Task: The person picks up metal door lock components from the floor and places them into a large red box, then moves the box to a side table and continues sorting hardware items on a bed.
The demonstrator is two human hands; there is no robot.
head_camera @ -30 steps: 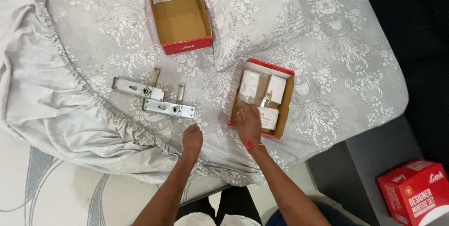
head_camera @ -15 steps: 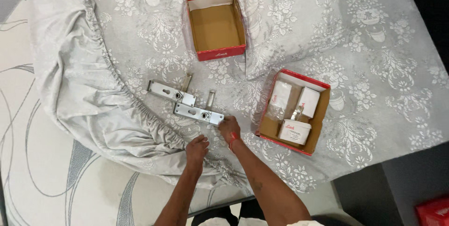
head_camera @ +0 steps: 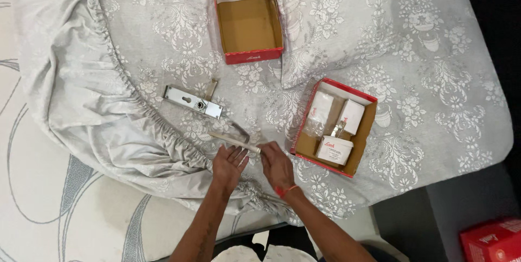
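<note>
My right hand grips one end of a silver door handle plate, lifted on edge above the bedsheet. My left hand is under the plate with its fingers spread, touching it. A second silver handle plate lies flat on the sheet, up and to the left. To the right of my hands sits a red cardboard box holding small white boxes, a plastic bag and a metal part.
An empty red box lid lies at the top centre. A grey floral bedsheet covers the bed, bunched at the left over a bare mattress. A pillow lies at the top. Another red box sits at the bottom right.
My right hand left the red box, took the nearer handle plate by its end and lifted it on edge. My left hand opened under it. The camera view shifted.
</note>
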